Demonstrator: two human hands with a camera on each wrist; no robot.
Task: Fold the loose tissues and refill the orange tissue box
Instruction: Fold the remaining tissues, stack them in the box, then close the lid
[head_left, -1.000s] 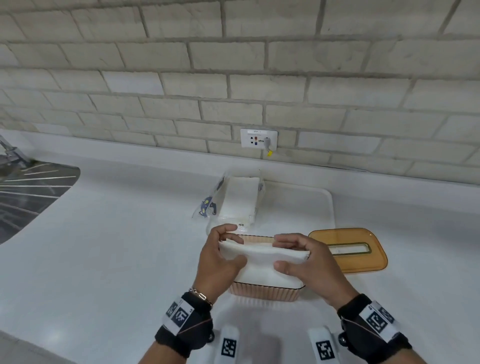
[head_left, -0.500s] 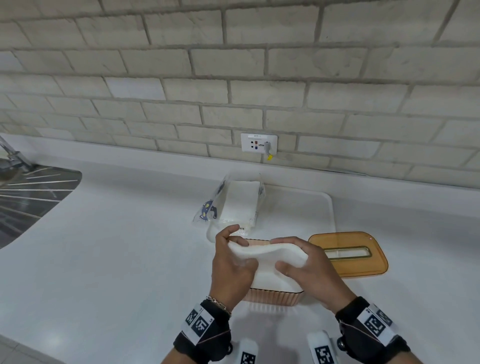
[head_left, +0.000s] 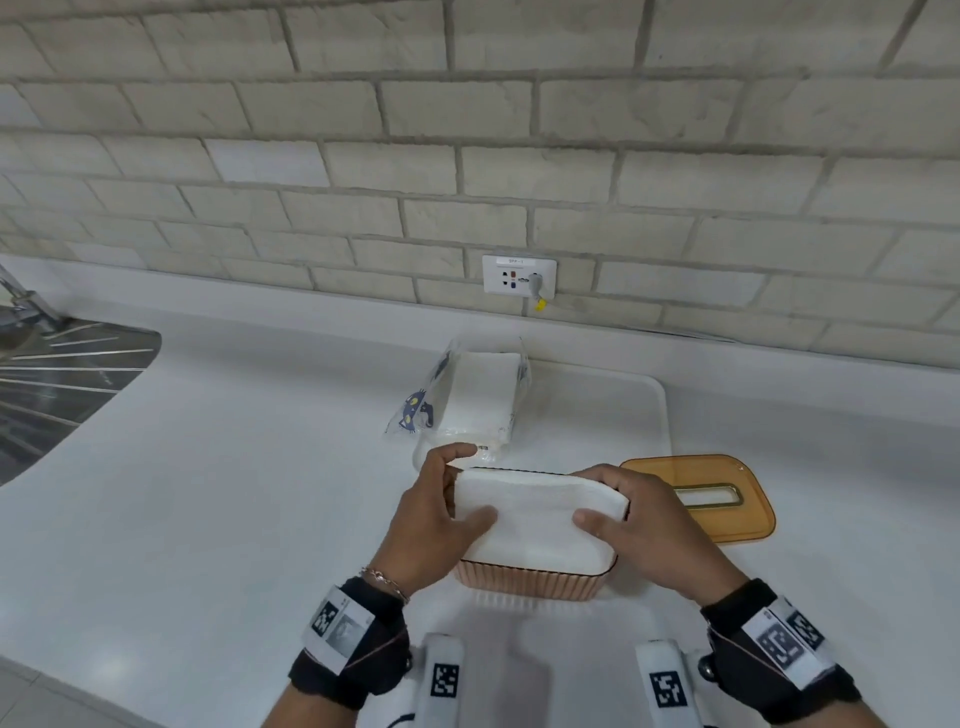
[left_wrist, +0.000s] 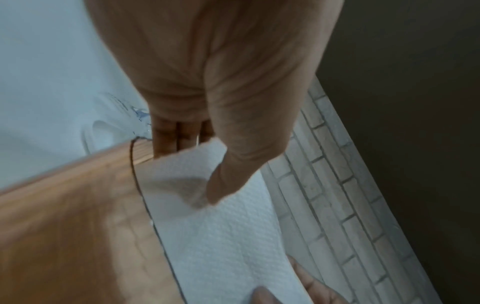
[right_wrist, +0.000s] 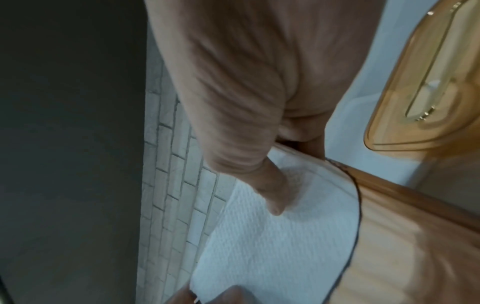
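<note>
A folded stack of white tissues (head_left: 540, 514) lies over the open top of the ribbed orange tissue box (head_left: 530, 582) on the white counter. My left hand (head_left: 441, 512) grips the stack's left end, thumb (left_wrist: 228, 181) on top and fingers (left_wrist: 179, 137) down the far side. My right hand (head_left: 618, 512) grips the right end the same way, thumb (right_wrist: 272, 195) pressing the tissues (right_wrist: 280, 242). The box's orange lid (head_left: 727, 504) with its slot lies on the counter to the right. The box's inside is hidden by the tissues.
An opened clear tissue pack (head_left: 467, 400) with white tissues lies behind the box, on a white tray (head_left: 623, 405). A steel sink drainer (head_left: 57, 384) is at far left. A brick wall with a socket (head_left: 519, 275) stands behind the counter.
Both hands have lowered the tissue stack onto the box opening and spread a little toward its ends. The stack now lies flatter on the rim.
</note>
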